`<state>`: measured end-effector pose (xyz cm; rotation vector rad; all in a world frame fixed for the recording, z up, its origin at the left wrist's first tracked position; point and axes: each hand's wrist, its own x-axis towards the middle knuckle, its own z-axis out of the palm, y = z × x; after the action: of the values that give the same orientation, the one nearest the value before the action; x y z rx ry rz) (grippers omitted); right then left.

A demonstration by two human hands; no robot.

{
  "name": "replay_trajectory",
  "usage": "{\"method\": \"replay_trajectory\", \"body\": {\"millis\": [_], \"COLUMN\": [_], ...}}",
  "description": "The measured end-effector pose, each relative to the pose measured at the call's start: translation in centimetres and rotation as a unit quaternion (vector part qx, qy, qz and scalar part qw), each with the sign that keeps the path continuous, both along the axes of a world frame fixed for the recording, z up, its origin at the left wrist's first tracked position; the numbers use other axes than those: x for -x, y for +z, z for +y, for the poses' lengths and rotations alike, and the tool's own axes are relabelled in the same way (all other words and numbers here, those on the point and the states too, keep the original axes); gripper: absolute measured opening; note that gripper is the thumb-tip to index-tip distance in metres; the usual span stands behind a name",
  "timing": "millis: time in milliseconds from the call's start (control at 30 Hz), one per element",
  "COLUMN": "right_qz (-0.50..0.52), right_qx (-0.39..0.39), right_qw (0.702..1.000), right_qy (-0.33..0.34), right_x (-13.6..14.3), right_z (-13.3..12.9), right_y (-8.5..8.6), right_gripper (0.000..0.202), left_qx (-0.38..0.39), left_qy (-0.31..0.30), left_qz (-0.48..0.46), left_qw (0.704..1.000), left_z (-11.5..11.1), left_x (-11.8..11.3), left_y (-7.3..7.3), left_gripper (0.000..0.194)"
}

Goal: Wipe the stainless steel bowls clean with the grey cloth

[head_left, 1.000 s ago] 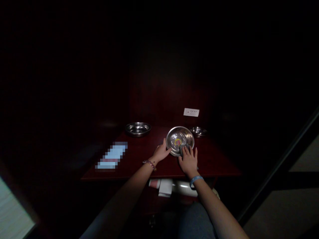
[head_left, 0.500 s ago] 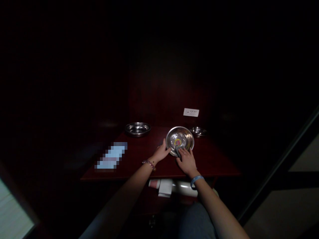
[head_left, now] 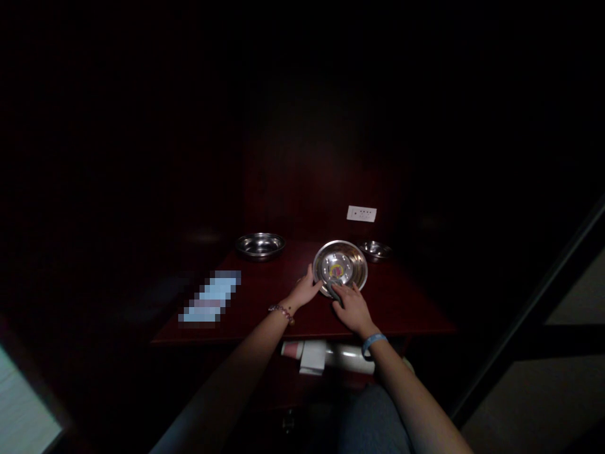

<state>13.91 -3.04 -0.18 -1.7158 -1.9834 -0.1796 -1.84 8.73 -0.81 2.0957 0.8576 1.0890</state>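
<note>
A shiny metal basin with a yellow and pink label on its bottom is tilted toward me over the table. My left hand grips its left rim, thumb on the near side and fingers behind. Inside the lower part of the basin, my right hand presses a dark grey cloth against the metal, its fingers lying over the cloth. Most of the cloth is hidden under those fingers.
On the dark red table a wide metal bowl stands back left and a smaller one back right. A blurred-out pale object lies at left. Paper cups sit below the table edge. A socket is on the wall.
My right hand has slid slightly left and down inside the basin with the cloth. My left hand keeps its grip on the rim, and the basin has hardly moved.
</note>
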Motion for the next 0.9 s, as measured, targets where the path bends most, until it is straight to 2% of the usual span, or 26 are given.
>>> {"method": "replay_trajectory", "body": {"millis": [133, 300, 533, 900], "right_qz": [0.011, 0.012, 0.007, 0.011], "right_qx": [-0.001, -0.004, -0.006, 0.001], "right_qw": [1.0, 0.999, 0.998, 0.999], "right_qy": [0.019, 0.03, 0.065, 0.042], "right_x": [0.01, -0.1, -0.17, 0.18], "right_z": [-0.04, -0.05, -0.08, -0.21], "right_y": [0.08, 0.0, -0.04, 0.19], "right_gripper": [0.051, 0.051, 0.052, 0.05], "left_qx": [-0.007, -0.002, 0.001, -0.002], "left_qy": [-0.001, -0.01, -0.005, -0.005], "left_qz": [-0.004, -0.012, -0.009, -0.003], "left_qw": [1.0, 1.0, 1.0, 1.0], "left_z": [0.35, 0.16, 0.19, 0.09], "left_x": [0.01, 0.09, 0.12, 0.17], "left_y": [-0.41, -0.16, -0.06, 0.01], "left_gripper": [0.056, 0.051, 0.053, 0.053]}}
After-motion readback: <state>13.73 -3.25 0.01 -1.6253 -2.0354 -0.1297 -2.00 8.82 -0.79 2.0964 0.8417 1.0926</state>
